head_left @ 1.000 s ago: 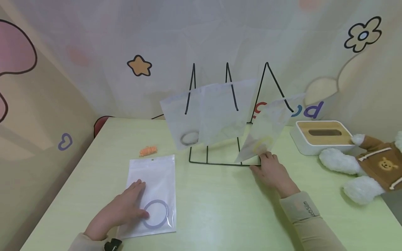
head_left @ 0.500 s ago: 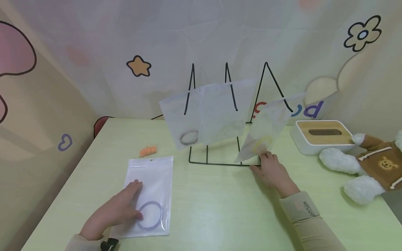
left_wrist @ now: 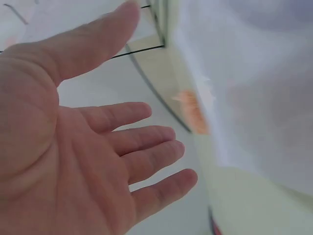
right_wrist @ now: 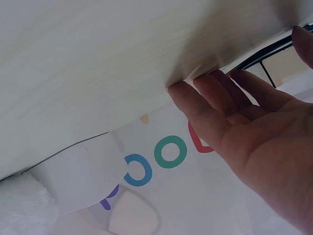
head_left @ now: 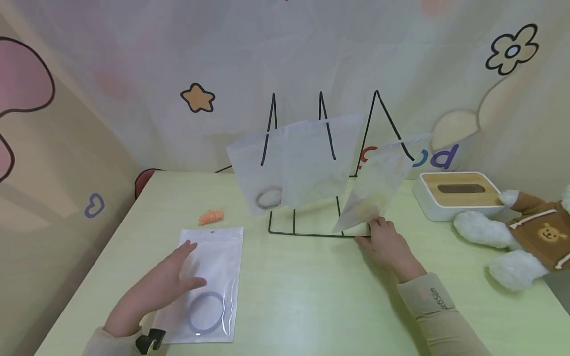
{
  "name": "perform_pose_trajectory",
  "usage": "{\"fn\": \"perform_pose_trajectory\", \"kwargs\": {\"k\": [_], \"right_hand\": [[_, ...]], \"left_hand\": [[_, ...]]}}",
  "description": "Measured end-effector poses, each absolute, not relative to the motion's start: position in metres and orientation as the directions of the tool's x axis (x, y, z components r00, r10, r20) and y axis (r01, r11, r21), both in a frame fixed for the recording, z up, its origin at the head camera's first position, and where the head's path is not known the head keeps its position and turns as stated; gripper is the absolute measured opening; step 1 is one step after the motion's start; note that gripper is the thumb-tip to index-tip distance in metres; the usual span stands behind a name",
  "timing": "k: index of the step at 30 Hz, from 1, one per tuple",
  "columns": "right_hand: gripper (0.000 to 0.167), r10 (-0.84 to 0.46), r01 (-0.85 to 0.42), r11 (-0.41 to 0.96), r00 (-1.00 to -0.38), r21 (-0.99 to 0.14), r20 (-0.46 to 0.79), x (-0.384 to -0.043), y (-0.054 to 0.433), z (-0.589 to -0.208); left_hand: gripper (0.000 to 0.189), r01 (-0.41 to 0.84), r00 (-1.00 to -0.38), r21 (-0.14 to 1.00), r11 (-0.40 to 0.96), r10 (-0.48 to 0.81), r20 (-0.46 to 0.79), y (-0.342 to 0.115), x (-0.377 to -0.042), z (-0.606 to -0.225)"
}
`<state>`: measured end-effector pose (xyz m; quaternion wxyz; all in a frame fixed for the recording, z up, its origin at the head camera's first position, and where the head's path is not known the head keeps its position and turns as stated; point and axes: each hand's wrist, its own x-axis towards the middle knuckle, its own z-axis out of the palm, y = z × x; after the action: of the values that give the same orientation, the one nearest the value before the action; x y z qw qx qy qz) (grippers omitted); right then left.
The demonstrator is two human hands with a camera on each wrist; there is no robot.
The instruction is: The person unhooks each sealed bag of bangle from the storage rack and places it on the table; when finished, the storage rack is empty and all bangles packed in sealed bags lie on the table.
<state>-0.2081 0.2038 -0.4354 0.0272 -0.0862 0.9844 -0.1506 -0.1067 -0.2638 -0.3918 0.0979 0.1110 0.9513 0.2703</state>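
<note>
My left hand hovers over a flat white zip bag, fingers spread and thumb apart. A pale purple ring shows through the bag's lower part. In the left wrist view the palm holds nothing, and the white bag is blurred beside the fingertips. My right hand grips the front right corner of a black wire display rack, fingertips on the table. Three frosted bags hang from its hooks: a left one with a dark ring, a middle one, and a right one with a yellow ring.
A small orange bundle lies behind the flat bag. At the right stand a white tissue box with a wooden lid and a plush toy in a brown top. A printed curtain hangs behind the table.
The flat bag has slid slightly left and toward me. My left hand has since lifted off it, thumb and fingers spreading. My right hand has stayed at the rack's corner.
</note>
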Motion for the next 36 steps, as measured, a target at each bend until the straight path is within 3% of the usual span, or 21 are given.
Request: {"fn": "perform_pose_trajectory", "kwargs": {"k": [8,22,36], "right_hand": [[0.062,-0.179,-0.167,0.938,-0.984,-0.305,-0.011,-0.208,0.205,-0.437],[0.06,-0.183,-0.176,0.936,-0.983,-0.304,0.006,-0.208,0.206,-0.44],[0.059,-0.183,-0.183,0.939,-0.983,-0.292,0.029,-0.207,0.204,-0.443]], "left_hand": [[0.071,0.258,-0.963,0.611,0.748,0.252,0.097,-0.235,-0.133,-0.353],[0.068,0.267,-0.957,0.786,0.557,0.061,0.282,-0.19,-0.17,-0.333],[0.061,0.245,-0.951,0.903,0.353,-0.095,0.295,-0.172,-0.19,-0.331]]}}
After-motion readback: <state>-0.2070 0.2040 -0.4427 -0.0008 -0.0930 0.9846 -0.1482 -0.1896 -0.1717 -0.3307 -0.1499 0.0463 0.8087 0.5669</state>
